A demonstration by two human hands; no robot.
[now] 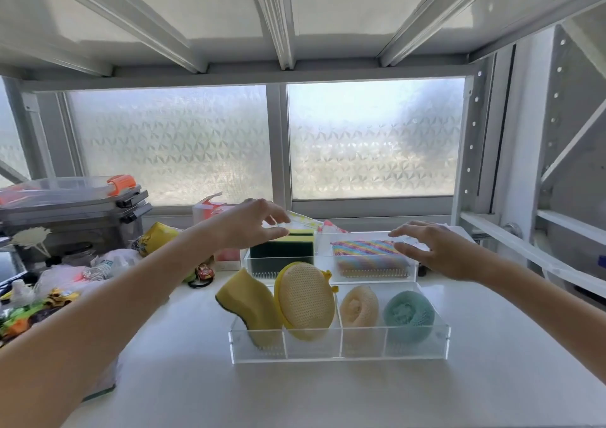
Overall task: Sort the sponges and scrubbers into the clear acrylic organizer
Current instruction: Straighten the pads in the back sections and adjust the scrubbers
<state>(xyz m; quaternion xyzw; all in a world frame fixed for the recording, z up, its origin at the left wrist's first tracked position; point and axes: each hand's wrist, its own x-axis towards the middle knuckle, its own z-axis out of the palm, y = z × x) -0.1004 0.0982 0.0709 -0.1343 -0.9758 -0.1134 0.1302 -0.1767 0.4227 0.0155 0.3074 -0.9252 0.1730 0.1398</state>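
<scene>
The left hand [254, 222] hovers with fingers loosely spread and holding nothing, just over the top edge of the green-and-yellow sponge [282, 248] that stands in the back left compartment of the clear acrylic organizer [337, 345]. The right hand [436, 250], also spread and empty, sits at the right end of the rainbow scrubber [369, 257], which lies with its long axis left to right in the back right compartment. The organizer stands near the worktop's [492, 378] back edge. Each hand is nearest its own rear item; likely the next move is pressing those two down.
</scene>
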